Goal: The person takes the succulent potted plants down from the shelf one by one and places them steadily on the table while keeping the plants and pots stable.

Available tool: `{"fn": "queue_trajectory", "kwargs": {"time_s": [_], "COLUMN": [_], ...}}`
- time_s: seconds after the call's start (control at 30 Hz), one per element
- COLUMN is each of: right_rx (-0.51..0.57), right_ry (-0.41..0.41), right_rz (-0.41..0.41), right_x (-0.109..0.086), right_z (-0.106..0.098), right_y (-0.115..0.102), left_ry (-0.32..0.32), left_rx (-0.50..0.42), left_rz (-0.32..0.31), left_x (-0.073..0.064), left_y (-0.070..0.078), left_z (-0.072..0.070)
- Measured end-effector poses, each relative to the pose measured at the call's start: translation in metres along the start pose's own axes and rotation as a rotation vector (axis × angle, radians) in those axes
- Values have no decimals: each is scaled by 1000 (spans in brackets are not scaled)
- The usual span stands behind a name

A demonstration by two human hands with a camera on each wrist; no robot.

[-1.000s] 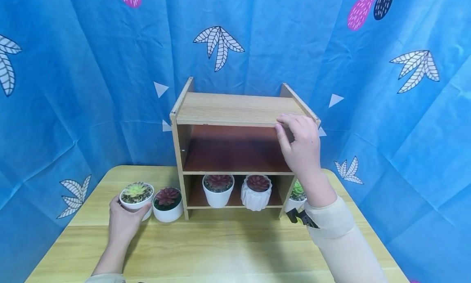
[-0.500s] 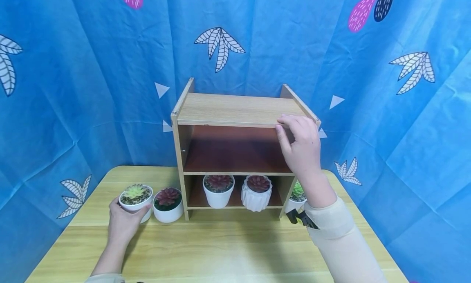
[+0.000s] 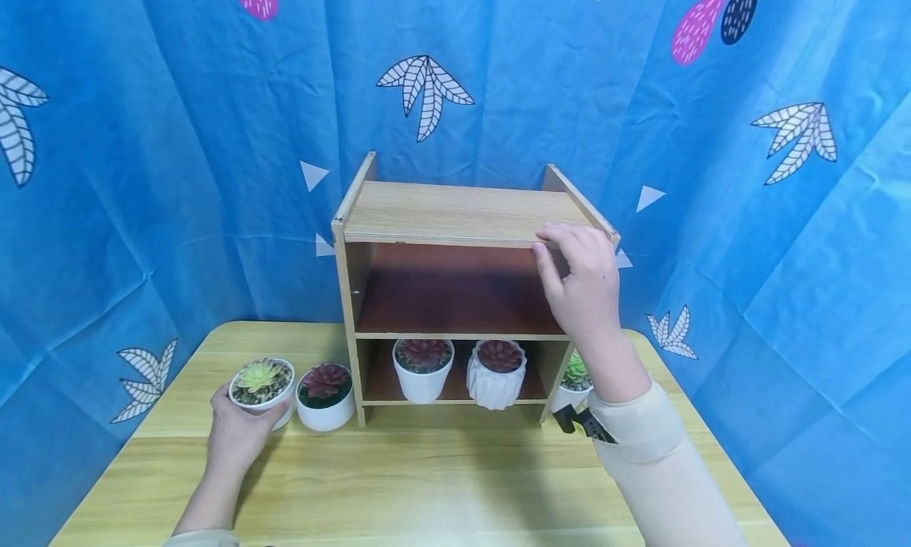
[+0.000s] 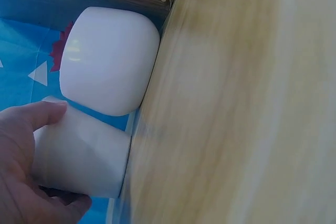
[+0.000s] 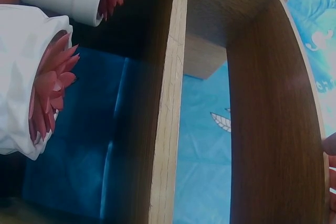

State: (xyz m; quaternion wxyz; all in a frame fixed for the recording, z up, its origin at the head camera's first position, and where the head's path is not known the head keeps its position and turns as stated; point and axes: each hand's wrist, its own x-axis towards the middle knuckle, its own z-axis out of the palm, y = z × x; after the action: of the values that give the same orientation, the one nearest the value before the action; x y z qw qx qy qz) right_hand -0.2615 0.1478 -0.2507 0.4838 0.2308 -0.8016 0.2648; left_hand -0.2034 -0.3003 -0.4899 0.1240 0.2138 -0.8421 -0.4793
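My left hand (image 3: 238,428) grips a white pot (image 4: 84,153) holding a pale green succulent (image 3: 260,375), thumb and fingers around its side. In the left wrist view its base is right at the tabletop. Beside it stands a rounder white pot (image 3: 325,415) with a dark red succulent. At the right, my right hand (image 3: 585,274) holds the front edge of the top board of a wooden shelf (image 3: 455,211), fingers over the board and thumb at its front. Only fingertips (image 5: 332,174) of that hand show in the right wrist view.
Two red succulents stand on the shelf's lower level, one in a smooth white pot (image 3: 423,382), one in a ridged white pot (image 3: 496,385). Another green succulent (image 3: 576,373) is partly hidden behind the right forearm. A patterned blue curtain (image 3: 455,25) surrounds the wooden table (image 3: 398,484).
The rim of the green succulent's pot has shifted slightly left and toward me in my left hand. My right hand stays on the shelf's top board.
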Motion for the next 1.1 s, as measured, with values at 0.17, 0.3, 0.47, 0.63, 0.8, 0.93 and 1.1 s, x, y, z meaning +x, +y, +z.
{"fn": "queue_trajectory", "kwargs": {"time_s": [0.17, 0.3, 0.47, 0.63, 0.8, 0.93, 1.1], "right_rx": [0, 0, 3, 2, 1, -4, -11], "right_ry": [-1, 1, 1, -3, -1, 0, 3], "right_rz": [-4, -6, -4, 0, -2, -5, -5], "right_x": [0, 0, 0, 0, -1, 0, 0], "right_z": [1, 1, 1, 1, 1, 1, 1], "right_y": [0, 0, 1, 2, 2, 2, 2], "left_ry": [-21, -31, -49, -70, -79, -79, -72], "left_rx": [-10, -14, -4, 5, 7, 12, 19], "left_rz": [0, -8, -22, -31, -28, -29, -34], "left_x": [0, -1, 0, 0, 0, 0, -1], "left_y": [-1, 0, 2, 3, 4, 4, 5], "left_z": [0, -1, -1, 0, 0, -1, 0]}}
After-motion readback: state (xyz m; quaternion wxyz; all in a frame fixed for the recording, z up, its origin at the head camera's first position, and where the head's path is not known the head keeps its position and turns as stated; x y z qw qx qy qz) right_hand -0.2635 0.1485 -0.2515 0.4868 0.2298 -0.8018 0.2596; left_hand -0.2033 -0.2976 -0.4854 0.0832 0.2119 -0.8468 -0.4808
